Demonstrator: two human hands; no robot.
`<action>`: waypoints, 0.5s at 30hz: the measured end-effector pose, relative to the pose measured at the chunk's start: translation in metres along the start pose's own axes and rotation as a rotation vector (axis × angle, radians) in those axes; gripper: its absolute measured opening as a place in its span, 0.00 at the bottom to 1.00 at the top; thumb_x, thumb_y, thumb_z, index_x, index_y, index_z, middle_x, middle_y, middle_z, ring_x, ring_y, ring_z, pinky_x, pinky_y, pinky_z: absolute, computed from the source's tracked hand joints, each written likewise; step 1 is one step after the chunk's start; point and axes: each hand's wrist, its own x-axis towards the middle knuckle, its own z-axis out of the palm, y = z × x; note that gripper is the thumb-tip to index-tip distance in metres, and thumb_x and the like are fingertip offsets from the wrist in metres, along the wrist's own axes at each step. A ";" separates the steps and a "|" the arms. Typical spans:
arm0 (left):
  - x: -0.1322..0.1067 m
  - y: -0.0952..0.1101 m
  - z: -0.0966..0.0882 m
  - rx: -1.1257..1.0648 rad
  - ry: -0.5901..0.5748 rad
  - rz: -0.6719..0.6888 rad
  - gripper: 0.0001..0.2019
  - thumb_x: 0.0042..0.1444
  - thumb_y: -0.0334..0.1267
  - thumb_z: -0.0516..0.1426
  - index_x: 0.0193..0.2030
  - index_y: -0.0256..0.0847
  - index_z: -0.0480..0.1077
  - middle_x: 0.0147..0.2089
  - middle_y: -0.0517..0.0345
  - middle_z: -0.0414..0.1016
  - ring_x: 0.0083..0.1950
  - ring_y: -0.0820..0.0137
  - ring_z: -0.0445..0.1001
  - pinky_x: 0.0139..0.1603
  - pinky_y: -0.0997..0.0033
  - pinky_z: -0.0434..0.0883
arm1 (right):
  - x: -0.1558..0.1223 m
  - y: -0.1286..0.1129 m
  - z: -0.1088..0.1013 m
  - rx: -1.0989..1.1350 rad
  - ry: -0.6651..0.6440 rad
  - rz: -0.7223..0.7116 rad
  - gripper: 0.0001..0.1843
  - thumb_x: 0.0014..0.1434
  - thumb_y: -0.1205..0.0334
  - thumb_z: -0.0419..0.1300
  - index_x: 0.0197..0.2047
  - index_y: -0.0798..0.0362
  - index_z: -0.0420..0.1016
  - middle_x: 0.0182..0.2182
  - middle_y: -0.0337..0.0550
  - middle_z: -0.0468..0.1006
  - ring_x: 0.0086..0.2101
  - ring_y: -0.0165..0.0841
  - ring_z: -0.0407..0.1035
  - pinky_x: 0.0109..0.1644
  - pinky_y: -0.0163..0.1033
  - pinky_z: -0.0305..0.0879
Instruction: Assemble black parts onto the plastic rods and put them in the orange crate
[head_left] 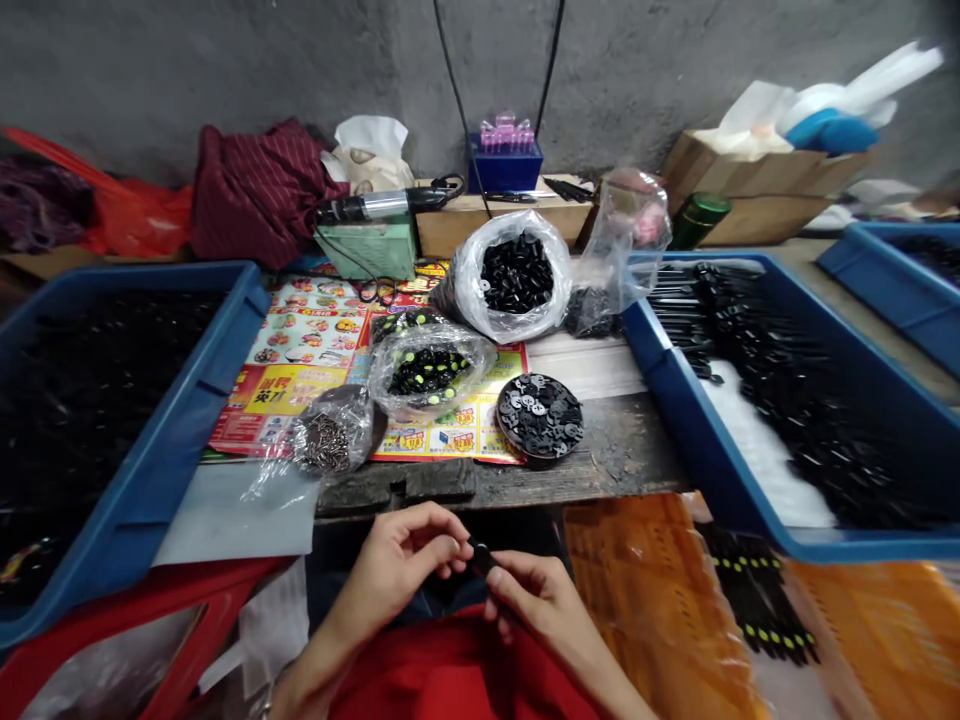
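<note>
In front of my red clothing, both hands meet over a small black plastic part (480, 556) with a round end. My right hand (531, 592) pinches it between thumb and fingers. My left hand (412, 548) is closed, its curled fingertips against the part's other end; my fingers hide some of it. Just beyond the bench's front edge lies a round tub (538, 440) of flat black and grey discs. Left of it are a clear bag of small metal screws or pins (328, 440) and a bag of black pieces with yellow-green spots (427, 372).
A larger bag of glossy black pieces (517, 272) stands behind. Blue bins flank the bench: the left bin (217, 385) holds dark parts, the right bin (637, 325) long black parts. A powered screwdriver (382, 203) lies on a green box (371, 250), near scissors (377, 290).
</note>
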 end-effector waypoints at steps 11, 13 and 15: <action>-0.004 -0.010 0.017 0.234 0.076 0.203 0.03 0.49 0.30 0.60 0.27 0.38 0.75 0.30 0.56 0.71 0.32 0.69 0.71 0.32 0.74 0.67 | -0.001 -0.003 -0.001 -0.021 0.013 -0.044 0.30 0.56 0.39 0.58 0.41 0.61 0.78 0.21 0.40 0.73 0.17 0.24 0.61 0.22 0.31 0.62; -0.004 -0.013 0.019 0.284 0.087 0.229 0.04 0.50 0.29 0.60 0.27 0.39 0.76 0.30 0.57 0.71 0.31 0.69 0.70 0.30 0.74 0.65 | -0.002 -0.004 0.001 -0.026 0.021 -0.057 0.30 0.57 0.39 0.58 0.41 0.61 0.79 0.21 0.40 0.73 0.17 0.24 0.61 0.22 0.31 0.62; -0.005 -0.017 0.020 0.322 0.102 0.252 0.05 0.50 0.29 0.60 0.27 0.39 0.76 0.29 0.57 0.71 0.30 0.71 0.69 0.29 0.75 0.63 | -0.004 -0.005 0.002 -0.029 0.034 -0.058 0.29 0.57 0.40 0.58 0.41 0.61 0.79 0.21 0.40 0.73 0.17 0.24 0.61 0.22 0.31 0.61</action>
